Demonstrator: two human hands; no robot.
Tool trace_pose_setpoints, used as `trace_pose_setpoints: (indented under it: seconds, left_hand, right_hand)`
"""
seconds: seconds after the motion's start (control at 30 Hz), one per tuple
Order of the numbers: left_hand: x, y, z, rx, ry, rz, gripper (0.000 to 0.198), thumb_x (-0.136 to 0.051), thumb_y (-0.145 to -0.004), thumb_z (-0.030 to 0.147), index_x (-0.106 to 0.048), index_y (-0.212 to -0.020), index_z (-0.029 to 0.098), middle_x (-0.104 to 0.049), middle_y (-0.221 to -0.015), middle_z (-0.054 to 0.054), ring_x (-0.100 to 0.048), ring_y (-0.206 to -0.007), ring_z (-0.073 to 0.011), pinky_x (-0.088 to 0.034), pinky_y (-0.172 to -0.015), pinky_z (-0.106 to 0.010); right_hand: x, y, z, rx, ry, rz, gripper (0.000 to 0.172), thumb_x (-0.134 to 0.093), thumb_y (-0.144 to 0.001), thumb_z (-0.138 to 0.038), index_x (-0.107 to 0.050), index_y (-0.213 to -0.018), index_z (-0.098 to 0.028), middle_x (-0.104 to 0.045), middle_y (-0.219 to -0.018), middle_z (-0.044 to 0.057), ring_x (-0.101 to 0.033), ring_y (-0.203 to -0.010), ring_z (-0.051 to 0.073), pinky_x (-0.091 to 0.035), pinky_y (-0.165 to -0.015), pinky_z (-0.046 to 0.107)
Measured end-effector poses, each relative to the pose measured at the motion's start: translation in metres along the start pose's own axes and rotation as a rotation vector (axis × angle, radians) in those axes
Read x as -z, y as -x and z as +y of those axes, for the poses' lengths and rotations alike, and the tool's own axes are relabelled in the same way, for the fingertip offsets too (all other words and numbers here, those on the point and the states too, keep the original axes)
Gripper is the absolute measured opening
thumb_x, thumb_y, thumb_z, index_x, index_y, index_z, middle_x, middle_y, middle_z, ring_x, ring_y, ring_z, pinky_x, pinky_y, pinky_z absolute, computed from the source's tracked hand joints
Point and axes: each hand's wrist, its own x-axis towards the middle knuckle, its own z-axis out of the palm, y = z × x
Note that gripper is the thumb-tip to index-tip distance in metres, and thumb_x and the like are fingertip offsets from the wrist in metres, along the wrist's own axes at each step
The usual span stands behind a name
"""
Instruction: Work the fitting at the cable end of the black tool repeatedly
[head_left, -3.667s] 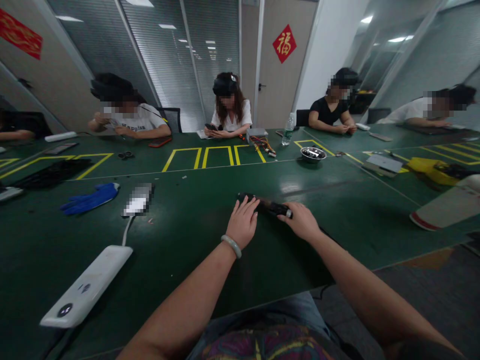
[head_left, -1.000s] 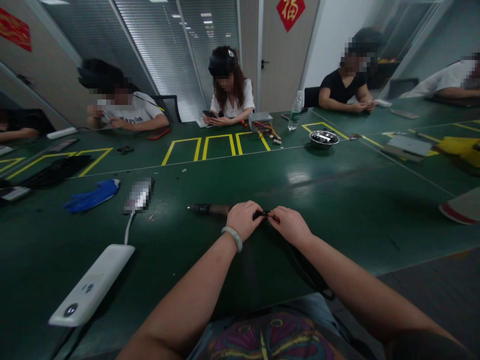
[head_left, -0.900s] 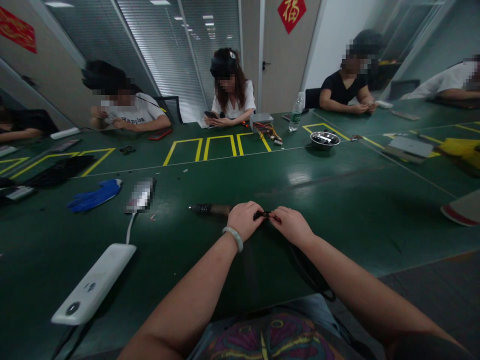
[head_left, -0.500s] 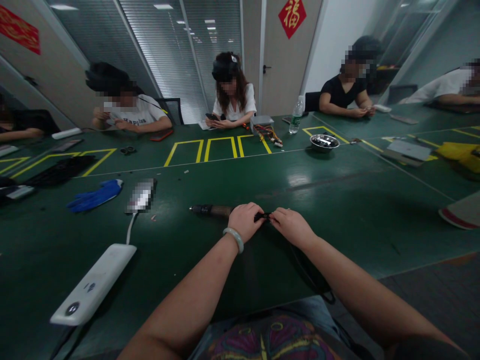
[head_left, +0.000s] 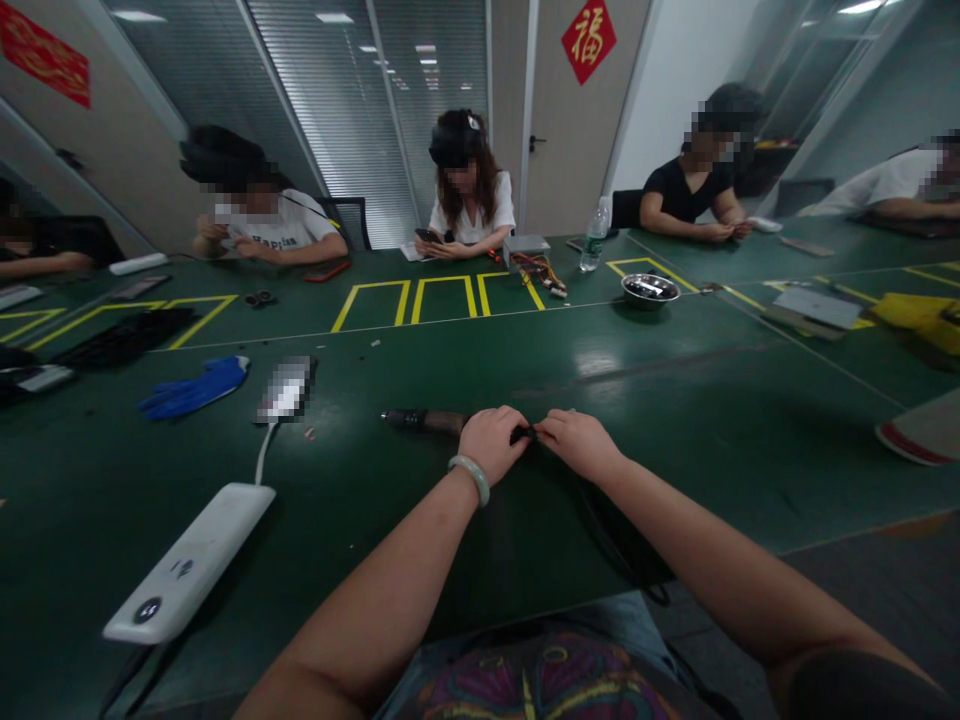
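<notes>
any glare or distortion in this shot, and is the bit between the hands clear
Head view: dim overall, with pale glare on the table short of the bowl; head view: the glass wall slants, probably lens distortion; head view: the dark piece between left hand and right hand is too murky to make out.

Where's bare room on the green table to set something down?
Mainly right of the right hand, bordered by the metal bowl and red-banded white object; another mostly bare patch lies between the long white device, dark tool and left hand. Crowded: around the blue glove and wired metal box.
</notes>
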Motion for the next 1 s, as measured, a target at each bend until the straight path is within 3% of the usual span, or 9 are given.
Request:
trace_pose_setpoints:
  seconds: [0.07, 0.2, 0.33, 0.47, 0.63, 0.77, 0.9, 1.0]
  left_hand:
    - [0.0, 0.0, 0.0, -0.005, 0.006, -0.002, 0.015, -0.063, -0.084, 0.034, -0.062, -0.094, 0.024, -0.064, -0.095, 0.0, -0.059, -0.09, -0.0188, -0.043, -0.083, -0.035]
    - [0.001, 0.0, -0.001, -0.01, 0.006, -0.006, 0.015, -0.063, -0.083, 0.033, -0.062, -0.094, 0.023, -0.064, -0.096, -0.001, -0.059, -0.091, -0.019, -0.044, -0.084, -0.036]
    - [-0.001, 0.002, -0.002, -0.032, 0.015, 0.011, 0.021, -0.064, -0.082, 0.034, -0.061, -0.1, 0.023, -0.065, -0.1, -0.002, -0.059, -0.096, -0.0201, -0.043, -0.092, -0.039]
    - [0.003, 0.006, -0.001, -0.104, 0.054, 0.118, 0.03, -0.062, -0.083, 0.034, -0.059, -0.111, 0.023, -0.062, -0.12, -0.003, -0.052, -0.118, -0.0209, -0.025, -0.113, -0.044]
    - [0.013, 0.01, 0.0, -0.144, 0.118, 0.204, 0.022, -0.051, -0.09, 0.026, -0.061, -0.109, 0.023, -0.064, -0.118, -0.002, -0.052, -0.12, -0.0185, -0.023, -0.115, -0.045]
    - [0.013, 0.01, -0.001, -0.108, 0.159, 0.168, 0.022, -0.05, -0.09, 0.024, -0.062, -0.108, 0.024, -0.065, -0.116, 0.0, -0.055, -0.117, -0.0159, -0.028, -0.114, -0.042]
    - [0.006, 0.008, -0.003, -0.081, 0.16, 0.065, 0.027, -0.047, -0.091, 0.028, -0.06, -0.115, 0.025, -0.063, -0.122, -0.001, -0.052, -0.121, -0.0168, -0.028, -0.113, -0.042]
    - [0.001, 0.007, -0.005, -0.035, 0.131, -0.009, 0.035, -0.046, -0.092, 0.035, -0.054, -0.125, 0.025, -0.058, -0.13, -0.002, -0.046, -0.127, -0.0185, -0.025, -0.114, -0.043]
  right_hand:
    - [-0.002, 0.0, 0.0, -0.01, -0.001, 0.047, 0.021, -0.049, -0.093, -0.028, -0.068, -0.089, -0.02, -0.065, -0.092, 0.005, -0.06, -0.082, 0.016, -0.045, -0.075, 0.027]
    - [-0.007, 0.0, 0.0, 0.014, -0.013, 0.113, 0.017, -0.051, -0.092, -0.026, -0.067, -0.092, -0.019, -0.063, -0.117, 0.008, -0.058, -0.106, 0.02, -0.044, -0.092, 0.032]
    - [-0.014, -0.001, 0.001, 0.01, 0.037, 0.021, 0.015, -0.049, -0.092, -0.023, -0.063, -0.097, -0.017, -0.068, -0.101, 0.01, -0.063, -0.098, 0.021, -0.044, -0.092, 0.034]
    - [-0.012, -0.009, 0.004, 0.026, 0.06, -0.023, 0.012, -0.048, -0.092, -0.021, -0.059, -0.095, -0.017, -0.068, -0.096, 0.009, -0.063, -0.093, 0.02, -0.043, -0.089, 0.032]
    - [0.0, -0.008, 0.039, -0.103, 0.072, -0.047, 0.015, -0.047, -0.093, -0.025, -0.059, -0.098, -0.018, -0.067, -0.098, 0.007, -0.062, -0.093, 0.019, -0.044, -0.081, 0.029]
    - [0.016, 0.038, 0.089, -0.351, 0.102, -0.068, 0.02, -0.045, -0.092, -0.033, -0.06, -0.096, -0.02, -0.066, -0.098, 0.007, -0.062, -0.087, 0.021, -0.043, -0.068, 0.028]
    - [0.03, 0.123, 0.132, -0.661, 0.09, -0.072, 0.035, -0.038, -0.091, -0.044, -0.063, -0.098, -0.02, -0.066, -0.093, 0.014, -0.062, -0.08, 0.026, -0.042, -0.059, 0.034]
    - [0.033, 0.188, 0.145, -0.935, 0.08, -0.064, 0.044, -0.034, -0.086, -0.056, -0.064, -0.099, -0.025, -0.066, -0.09, 0.015, -0.062, -0.072, 0.032, -0.043, -0.056, 0.043]
